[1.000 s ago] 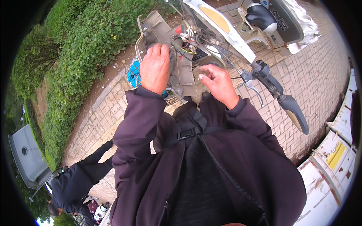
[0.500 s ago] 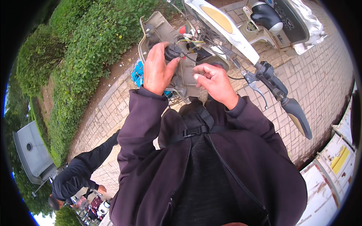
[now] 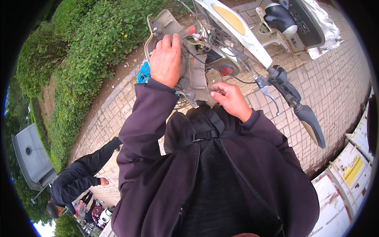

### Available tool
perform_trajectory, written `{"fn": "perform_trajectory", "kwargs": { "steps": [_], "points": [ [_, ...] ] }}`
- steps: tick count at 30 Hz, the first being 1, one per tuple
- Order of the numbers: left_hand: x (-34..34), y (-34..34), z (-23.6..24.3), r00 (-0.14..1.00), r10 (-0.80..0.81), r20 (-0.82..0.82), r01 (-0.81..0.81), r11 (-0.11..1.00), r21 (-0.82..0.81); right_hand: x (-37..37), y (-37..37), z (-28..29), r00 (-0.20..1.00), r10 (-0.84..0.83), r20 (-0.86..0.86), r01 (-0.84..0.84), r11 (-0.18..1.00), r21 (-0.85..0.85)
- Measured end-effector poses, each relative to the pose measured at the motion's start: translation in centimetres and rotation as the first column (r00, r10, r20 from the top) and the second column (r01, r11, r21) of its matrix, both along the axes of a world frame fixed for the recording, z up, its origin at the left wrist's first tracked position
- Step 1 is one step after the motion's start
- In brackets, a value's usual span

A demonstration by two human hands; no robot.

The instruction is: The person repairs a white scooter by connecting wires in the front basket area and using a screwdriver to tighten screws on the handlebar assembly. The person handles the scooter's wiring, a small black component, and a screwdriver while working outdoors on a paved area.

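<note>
My left hand reaches into the opened front of a scooter, its fingers down among the grey inner panel and a tangle of wires; what the fingers grip is hidden. My right hand is drawn back near my chest with the fingers curled and pinched together, perhaps on something tiny that I cannot make out. The scooter's right handlebar grip and brake lever stick out just right of that hand. A white and yellow body panel lies beyond the wires.
A green hedge borders the brick paving on the left. Another person in dark clothes crouches at the lower left beside a grey box. A white vehicle body stands at the lower right. Something blue lies under the panel.
My left hand has pushed farther up into the wiring behind the panel. My right hand has pulled back toward my chest and closed its fingers.
</note>
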State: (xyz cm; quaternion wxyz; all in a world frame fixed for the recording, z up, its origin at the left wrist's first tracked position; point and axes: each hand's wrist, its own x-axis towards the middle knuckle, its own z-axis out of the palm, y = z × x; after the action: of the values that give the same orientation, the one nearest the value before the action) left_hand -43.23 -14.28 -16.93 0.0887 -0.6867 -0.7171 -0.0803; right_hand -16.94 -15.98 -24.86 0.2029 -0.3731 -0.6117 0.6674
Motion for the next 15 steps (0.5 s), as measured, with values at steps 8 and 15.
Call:
{"fn": "perform_trajectory", "kwargs": {
  "steps": [8,15],
  "points": [
    [3.3,-5.1,3.4,0.959,-0.095,0.267,0.028,0.969,0.244,2.3,-0.1,-0.1,0.995,-0.095,0.01,0.096,0.99,-0.106],
    [12.9,-11.2,2.3,-0.493,0.099,0.864,-0.048,0.989,-0.141,1.6,-1.9,6.2,0.964,-0.118,-0.24,0.223,0.847,0.482]
  ]
}}
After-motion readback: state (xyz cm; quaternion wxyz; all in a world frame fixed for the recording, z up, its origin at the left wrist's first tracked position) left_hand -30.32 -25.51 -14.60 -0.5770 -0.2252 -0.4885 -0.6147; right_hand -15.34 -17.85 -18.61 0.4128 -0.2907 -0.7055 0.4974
